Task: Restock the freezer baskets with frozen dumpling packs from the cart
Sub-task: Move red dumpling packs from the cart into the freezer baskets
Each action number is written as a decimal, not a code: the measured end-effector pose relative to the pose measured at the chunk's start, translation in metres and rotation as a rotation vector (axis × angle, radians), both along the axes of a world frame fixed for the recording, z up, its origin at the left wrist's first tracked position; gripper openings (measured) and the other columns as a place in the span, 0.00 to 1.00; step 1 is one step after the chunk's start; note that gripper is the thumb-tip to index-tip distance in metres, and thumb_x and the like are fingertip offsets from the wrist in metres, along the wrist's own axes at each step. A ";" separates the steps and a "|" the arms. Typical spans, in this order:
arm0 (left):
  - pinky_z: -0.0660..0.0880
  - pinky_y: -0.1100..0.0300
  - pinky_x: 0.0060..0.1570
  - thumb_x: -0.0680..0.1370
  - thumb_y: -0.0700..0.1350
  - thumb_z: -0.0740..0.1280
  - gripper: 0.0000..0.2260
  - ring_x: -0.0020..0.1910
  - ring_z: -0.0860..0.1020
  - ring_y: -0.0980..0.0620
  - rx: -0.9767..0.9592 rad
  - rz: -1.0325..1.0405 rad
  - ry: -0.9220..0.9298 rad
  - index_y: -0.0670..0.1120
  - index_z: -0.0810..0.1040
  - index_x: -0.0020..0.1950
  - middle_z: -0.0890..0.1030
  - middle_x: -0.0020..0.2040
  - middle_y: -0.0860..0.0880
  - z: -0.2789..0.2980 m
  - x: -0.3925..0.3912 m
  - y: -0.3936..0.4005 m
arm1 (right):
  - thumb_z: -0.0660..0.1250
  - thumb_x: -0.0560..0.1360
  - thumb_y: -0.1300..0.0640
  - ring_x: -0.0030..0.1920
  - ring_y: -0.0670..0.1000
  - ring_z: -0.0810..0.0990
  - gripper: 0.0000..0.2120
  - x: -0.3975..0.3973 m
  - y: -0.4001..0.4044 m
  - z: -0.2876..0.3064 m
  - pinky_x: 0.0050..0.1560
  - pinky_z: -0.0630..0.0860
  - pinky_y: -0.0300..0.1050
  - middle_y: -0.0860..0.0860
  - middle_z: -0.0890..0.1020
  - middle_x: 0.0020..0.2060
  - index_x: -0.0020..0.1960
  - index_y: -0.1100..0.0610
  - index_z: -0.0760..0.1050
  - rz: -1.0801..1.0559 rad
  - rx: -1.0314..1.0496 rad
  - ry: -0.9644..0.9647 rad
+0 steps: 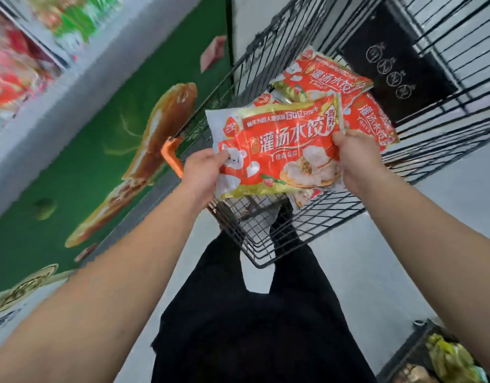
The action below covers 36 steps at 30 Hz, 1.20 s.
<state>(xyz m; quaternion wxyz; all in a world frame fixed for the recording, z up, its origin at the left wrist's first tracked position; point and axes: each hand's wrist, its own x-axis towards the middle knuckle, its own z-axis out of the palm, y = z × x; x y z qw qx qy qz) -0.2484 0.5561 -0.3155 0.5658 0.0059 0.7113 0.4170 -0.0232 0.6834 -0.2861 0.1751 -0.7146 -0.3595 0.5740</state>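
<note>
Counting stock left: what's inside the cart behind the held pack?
Behind the held pack, the cart shows at least two more dumpling packs. The held pack hides whatever lies under it.

Left hand (202, 172): bare forearm extended forward, fingers curled, thumb on top, pinching. Right hand (358, 158): bare forearm extended forward, fingers curled in a grip, knuckles up.

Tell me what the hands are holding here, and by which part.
Both hold one red dumpling pack over the cart: the left hand pinches its left edge, and the right hand grips its right edge.
</note>
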 end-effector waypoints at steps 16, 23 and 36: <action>0.83 0.51 0.44 0.80 0.42 0.69 0.05 0.47 0.86 0.45 0.233 0.452 0.287 0.42 0.82 0.45 0.87 0.40 0.47 0.160 -0.047 -0.156 | 0.63 0.79 0.66 0.38 0.49 0.83 0.11 -0.098 -0.088 0.148 0.45 0.80 0.47 0.52 0.84 0.38 0.40 0.58 0.79 0.256 0.212 0.326; 0.83 0.51 0.45 0.80 0.42 0.69 0.05 0.43 0.86 0.48 0.238 0.611 0.415 0.41 0.82 0.48 0.87 0.44 0.46 0.217 -0.041 -0.248 | 0.62 0.80 0.64 0.36 0.45 0.82 0.12 -0.125 -0.148 0.189 0.36 0.75 0.40 0.49 0.84 0.37 0.40 0.57 0.78 0.426 0.214 0.440; 0.83 0.47 0.49 0.79 0.43 0.71 0.08 0.44 0.86 0.45 0.168 0.768 0.559 0.42 0.84 0.41 0.87 0.40 0.46 0.227 -0.081 -0.354 | 0.64 0.80 0.60 0.47 0.54 0.86 0.09 -0.213 -0.228 0.195 0.54 0.81 0.55 0.52 0.87 0.44 0.44 0.56 0.81 0.666 0.175 0.409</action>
